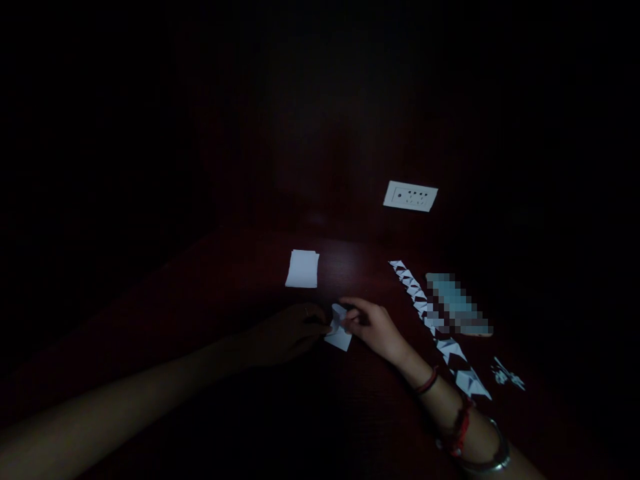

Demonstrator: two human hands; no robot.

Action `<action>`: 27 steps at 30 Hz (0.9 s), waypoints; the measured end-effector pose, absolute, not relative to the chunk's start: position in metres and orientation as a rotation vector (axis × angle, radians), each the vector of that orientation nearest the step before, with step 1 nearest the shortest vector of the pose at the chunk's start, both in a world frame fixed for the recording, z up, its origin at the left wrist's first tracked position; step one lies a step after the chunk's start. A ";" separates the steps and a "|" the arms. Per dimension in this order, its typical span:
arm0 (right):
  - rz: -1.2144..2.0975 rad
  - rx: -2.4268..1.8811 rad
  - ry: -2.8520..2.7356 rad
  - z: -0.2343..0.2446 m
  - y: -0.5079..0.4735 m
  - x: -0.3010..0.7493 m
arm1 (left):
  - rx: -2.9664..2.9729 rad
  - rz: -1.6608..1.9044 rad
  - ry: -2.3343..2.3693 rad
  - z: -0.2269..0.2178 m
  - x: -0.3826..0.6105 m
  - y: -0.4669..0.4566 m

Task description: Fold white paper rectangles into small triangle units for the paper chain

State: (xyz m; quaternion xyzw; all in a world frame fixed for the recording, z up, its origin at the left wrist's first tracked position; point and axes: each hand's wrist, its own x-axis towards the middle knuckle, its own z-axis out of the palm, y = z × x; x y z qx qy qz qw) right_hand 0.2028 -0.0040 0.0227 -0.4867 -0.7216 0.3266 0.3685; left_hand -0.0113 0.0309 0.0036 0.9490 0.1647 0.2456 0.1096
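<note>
Between the left hand (300,328) and the right hand (376,328), a small paper (340,339) filled the gap. I saw bare desk (353,267) beyond — a lane between the white stack (303,269) and the row of folded papers (414,289). Rightward, that row blocked the way, a pixelated flat object (457,301) and small white scraps (501,377) lying past it. Far left was too dark to judge.

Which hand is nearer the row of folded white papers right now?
Right. The right hand is just left of the row of folded white papers; the left hand is farther left, across the small white sheet.
</note>
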 end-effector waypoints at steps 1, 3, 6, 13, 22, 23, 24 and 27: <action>0.832 -1.246 -1.867 0.022 -0.004 0.203 | 2.792 0.722 0.485 0.004 -0.011 0.031; 0.812 -1.248 -1.900 0.021 -0.004 0.204 | 2.796 0.727 0.482 0.004 -0.011 0.030; 0.805 -1.255 -1.954 0.021 -0.004 0.204 | 2.804 0.732 0.478 0.005 -0.012 0.030; 0.788 -1.277 -1.971 0.029 -0.007 0.203 | 2.834 0.720 0.429 0.008 -0.011 0.030; 0.924 -1.209 -1.942 0.027 -0.005 0.207 | 2.788 0.761 0.444 0.006 -0.011 0.028; 0.950 -1.197 -1.936 0.026 -0.005 0.208 | 2.783 0.763 0.448 0.005 -0.011 0.029; 0.979 -1.182 -1.928 0.025 -0.005 0.209 | 2.783 0.759 0.454 0.005 -0.011 0.029; 1.062 -1.150 -1.908 0.024 -0.003 0.211 | 2.795 0.731 0.474 0.004 -0.011 0.030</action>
